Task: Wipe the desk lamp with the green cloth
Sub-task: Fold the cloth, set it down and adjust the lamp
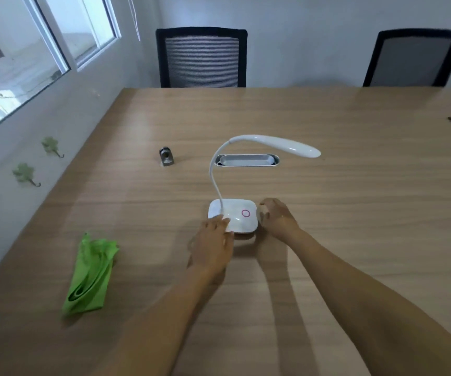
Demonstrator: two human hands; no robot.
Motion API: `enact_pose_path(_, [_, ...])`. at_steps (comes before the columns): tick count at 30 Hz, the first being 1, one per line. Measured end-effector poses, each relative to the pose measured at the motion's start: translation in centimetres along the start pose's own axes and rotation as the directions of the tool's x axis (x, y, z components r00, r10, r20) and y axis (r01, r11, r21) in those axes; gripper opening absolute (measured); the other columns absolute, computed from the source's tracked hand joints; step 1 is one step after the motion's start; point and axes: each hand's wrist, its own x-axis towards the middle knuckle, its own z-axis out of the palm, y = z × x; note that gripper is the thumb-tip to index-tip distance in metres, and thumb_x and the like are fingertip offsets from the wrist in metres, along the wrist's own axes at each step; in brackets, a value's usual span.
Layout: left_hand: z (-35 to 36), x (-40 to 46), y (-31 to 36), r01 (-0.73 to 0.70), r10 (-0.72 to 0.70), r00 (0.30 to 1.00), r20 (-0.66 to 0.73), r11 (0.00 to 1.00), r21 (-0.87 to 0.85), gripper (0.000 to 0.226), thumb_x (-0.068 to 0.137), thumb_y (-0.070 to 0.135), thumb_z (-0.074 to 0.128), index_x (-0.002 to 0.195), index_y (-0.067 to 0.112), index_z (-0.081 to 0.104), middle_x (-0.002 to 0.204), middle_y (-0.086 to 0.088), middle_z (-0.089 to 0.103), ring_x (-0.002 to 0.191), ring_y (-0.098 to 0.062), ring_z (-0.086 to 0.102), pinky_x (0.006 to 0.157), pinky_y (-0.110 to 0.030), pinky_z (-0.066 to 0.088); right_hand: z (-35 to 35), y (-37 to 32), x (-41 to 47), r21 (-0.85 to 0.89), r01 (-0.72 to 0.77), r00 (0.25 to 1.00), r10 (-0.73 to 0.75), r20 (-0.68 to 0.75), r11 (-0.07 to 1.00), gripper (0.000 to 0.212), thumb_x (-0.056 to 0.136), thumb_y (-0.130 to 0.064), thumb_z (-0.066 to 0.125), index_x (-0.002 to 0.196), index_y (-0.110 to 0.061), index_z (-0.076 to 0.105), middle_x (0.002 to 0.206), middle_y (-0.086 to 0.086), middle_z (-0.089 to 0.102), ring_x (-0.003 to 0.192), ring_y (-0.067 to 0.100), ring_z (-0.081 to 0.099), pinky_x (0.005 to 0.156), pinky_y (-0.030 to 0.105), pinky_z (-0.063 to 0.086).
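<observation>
A white desk lamp [239, 218] stands in the middle of the wooden table, with a square base bearing a pink ring, a thin curved neck and a long head pointing right. My left hand [213, 240] rests on the base's near-left corner, fingers spread. At the base's right side my right hand [277, 217] is cupped, touching or nearly touching the edge. The green cloth [91, 275] lies crumpled on the table to the left, well apart from both hands.
A small metal object [166, 156] stands behind and left of the lamp. An oval cable port [247, 160] is set into the table [354, 213] behind the lamp. Two black mesh chairs [202, 58] stand at the far edge. The wall and window run along the left.
</observation>
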Motion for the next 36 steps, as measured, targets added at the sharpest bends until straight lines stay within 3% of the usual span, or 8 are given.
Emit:
enact_pose_path(4, [1.5,-1.9,0.4,-0.048,0.05,0.999,-0.021,0.995,0.092,0.051,0.095,0.034,0.039,0.145,0.023,0.036,0.154,-0.002,0.037,0.14,-0.023,0.038,0.11,-0.035,0.029,0.3,0.2,2.3,-0.226,0.17,0.972,-0.126,0.199,0.959,0.06,0.089,-0.026,0.048,0.145,-0.024,0.029,0.159,0.001,0.02,0.145,0.027,0.021,0.119,0.041,0.023])
enact_pose_path(11, [2.0,-1.6,0.1,-0.056,0.054,0.998,0.019,0.991,0.123,0.053,0.094,0.039,0.032,0.144,0.021,0.038,0.151,-0.006,0.04,0.14,-0.027,0.038,0.113,-0.038,0.03,0.6,0.8,2.7,-0.361,0.313,0.923,-0.192,0.334,0.878,0.054,0.094,-0.027,0.034,0.146,-0.029,0.026,0.159,-0.007,0.022,0.144,0.028,0.022,0.118,0.042,0.022])
enact_pose_path(15, [1.0,-1.2,-0.4,-0.021,0.013,0.999,0.051,0.988,0.152,0.056,0.095,0.049,0.028,0.145,0.027,0.033,0.156,0.003,0.03,0.144,-0.019,0.028,0.114,-0.03,0.02,1.1,1.3,1.9,-0.326,0.308,0.933,-0.217,0.287,0.894,0.059,0.088,-0.017,0.034,0.146,-0.031,0.029,0.158,-0.007,0.026,0.141,0.03,0.027,0.117,0.041,0.025])
enact_pose_path(20, [-0.1,-0.2,-1.5,0.02,-0.027,0.996,0.084,0.997,0.081,0.074,0.085,0.061,0.021,0.139,0.016,0.044,0.153,-0.003,0.038,0.141,-0.023,0.035,0.112,-0.034,0.029,2.7,0.5,-1.2,-0.28,0.272,0.961,-0.242,0.137,0.921,0.07,0.074,-0.021,0.021,0.142,-0.023,0.04,0.152,0.002,0.04,0.133,0.036,0.036,0.109,0.043,0.034])
enact_pose_path(26, [-1.3,1.3,-3.1,0.093,-0.103,0.985,0.138,0.993,0.072,0.074,0.085,0.061,0.028,0.137,0.011,0.043,0.153,-0.006,0.037,0.144,-0.023,0.027,0.118,-0.036,0.025,5.4,-0.4,-3.9,-0.361,0.344,0.923,-0.383,-0.039,0.867,0.049,0.068,-0.014,0.037,0.102,-0.011,0.072,0.097,0.009,0.073,0.084,0.036,0.069,0.066,0.04,0.059])
enact_pose_path(30, [-2.3,2.2,-4.1,0.115,-0.124,0.973,0.196,0.992,0.056,0.071,0.082,0.06,0.041,0.14,0.017,0.042,0.152,-0.006,0.038,0.143,-0.028,0.028,0.116,-0.044,0.03,6.2,-1.6,-5.0,-0.349,0.349,0.922,-0.386,-0.04,0.87,0.057,0.066,-0.014,0.029,0.106,-0.009,0.07,0.112,0.01,0.071,0.109,0.037,0.065,0.082,0.045,0.058])
enact_pose_path(33, [-2.8,2.9,-4.8,0.111,-0.118,0.966,0.228,0.993,0.04,0.073,0.079,0.058,0.048,0.14,0.019,0.04,0.146,-0.007,0.044,0.137,-0.029,0.036,0.109,-0.047,0.038,6.6,-2.6,-5.9,-0.303,0.319,0.944,-0.328,0.021,0.898,0.083,0.065,-0.02,0.006,0.133,-0.008,0.051,0.147,0.007,0.046,0.142,0.033,0.032,0.112,0.048,0.03])
enact_pose_path(36, [-2.8,3.2,-5.1,0.138,-0.135,0.958,0.252,0.99,0.006,0.071,0.08,0.057,0.05,0.138,0.016,0.043,0.14,-0.007,0.05,0.131,-0.031,0.045,0.106,-0.047,0.042,6.3,-3.2,-6.6,-0.287,0.263,0.965,-0.25,0.081,0.921,0.081,0.069,-0.014,0.006,0.145,-0.013,0.034,0.159,0.0,0.025,0.15,0.025,0.009,0.119,0.044,0.013])
